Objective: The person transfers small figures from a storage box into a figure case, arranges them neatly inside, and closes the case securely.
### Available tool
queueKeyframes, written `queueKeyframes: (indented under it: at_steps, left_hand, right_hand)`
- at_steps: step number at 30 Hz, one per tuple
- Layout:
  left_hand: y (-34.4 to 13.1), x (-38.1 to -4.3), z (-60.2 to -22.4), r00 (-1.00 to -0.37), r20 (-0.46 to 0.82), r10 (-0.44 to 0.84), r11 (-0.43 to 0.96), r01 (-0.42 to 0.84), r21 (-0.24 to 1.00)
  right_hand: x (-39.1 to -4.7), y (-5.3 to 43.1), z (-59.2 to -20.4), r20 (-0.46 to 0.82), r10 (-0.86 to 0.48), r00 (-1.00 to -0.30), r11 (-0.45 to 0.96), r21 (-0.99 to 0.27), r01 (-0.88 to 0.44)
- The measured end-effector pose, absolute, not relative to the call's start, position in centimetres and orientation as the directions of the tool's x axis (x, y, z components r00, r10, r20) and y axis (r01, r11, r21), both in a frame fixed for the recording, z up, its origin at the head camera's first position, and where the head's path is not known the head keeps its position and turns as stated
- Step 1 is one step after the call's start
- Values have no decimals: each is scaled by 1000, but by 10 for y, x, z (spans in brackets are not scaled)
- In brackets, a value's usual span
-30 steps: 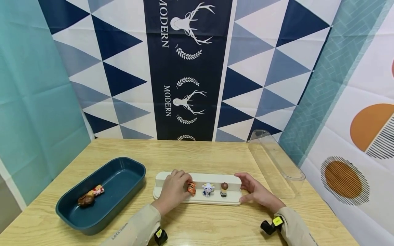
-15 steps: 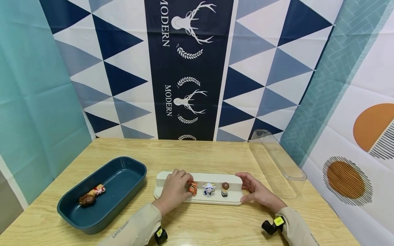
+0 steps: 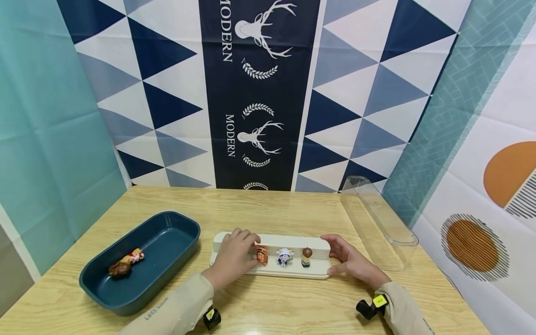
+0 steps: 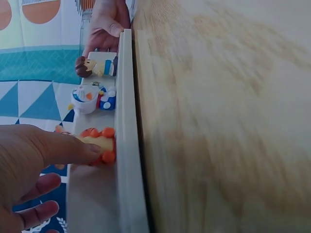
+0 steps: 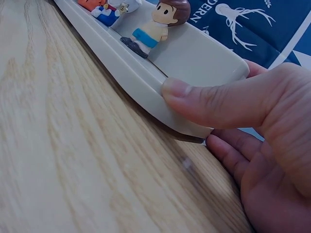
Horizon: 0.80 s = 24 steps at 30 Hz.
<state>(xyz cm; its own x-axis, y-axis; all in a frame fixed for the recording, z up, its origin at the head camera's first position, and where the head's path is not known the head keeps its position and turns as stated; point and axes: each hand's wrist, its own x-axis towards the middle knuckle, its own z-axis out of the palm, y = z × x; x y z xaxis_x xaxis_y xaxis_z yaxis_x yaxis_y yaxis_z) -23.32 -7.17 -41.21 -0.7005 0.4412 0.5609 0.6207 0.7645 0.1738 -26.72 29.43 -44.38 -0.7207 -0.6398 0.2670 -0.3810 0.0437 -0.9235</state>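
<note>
A white stepped display stand (image 3: pixel 268 239) lies lengthwise before me. On its lower step, from left to right, are an orange striped tiger figurine (image 3: pixel 262 255), a white-and-blue figurine with a horned hood (image 3: pixel 284 257) and a brown-haired figurine (image 3: pixel 306 257). My left hand (image 3: pixel 236 253) is at the tiger; in the left wrist view one outstretched digit (image 4: pixel 73 148) lies against its front while other fingers stay apart from it. With my right hand (image 3: pixel 351 261) I grip the stand's right end, the thumb (image 5: pixel 194 97) on its front ledge and fingers around behind and below.
A dark teal tub (image 3: pixel 176 237) stands on the left, holding a brown-haired figurine (image 3: pixel 121 267) and a red-and-white piece (image 3: pixel 136 255) beside it. At the back right lies a clear plastic cover (image 3: pixel 372 209). Patterned cloth walls enclose the wooden table (image 3: pixel 268 209).
My left hand and forearm have shifted slightly left, uncovering a bit more of the tiger figurine. The right hand keeps its hold on the stand's end.
</note>
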Motion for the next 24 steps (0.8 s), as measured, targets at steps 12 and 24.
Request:
queueKeyframes:
  at_steps: [12, 24]
  left_hand:
    - [-116, -210, -370, -723, 509, 467, 776, 611, 157]
    - [-175, -202, -333, -713, 459, 530, 822, 565, -72]
  right_hand:
    - [-268, 293, -446, 283, -633, -721, 24, -923, -383]
    - [-269, 294, -446, 271, -639, -720, 33, -925, -378]
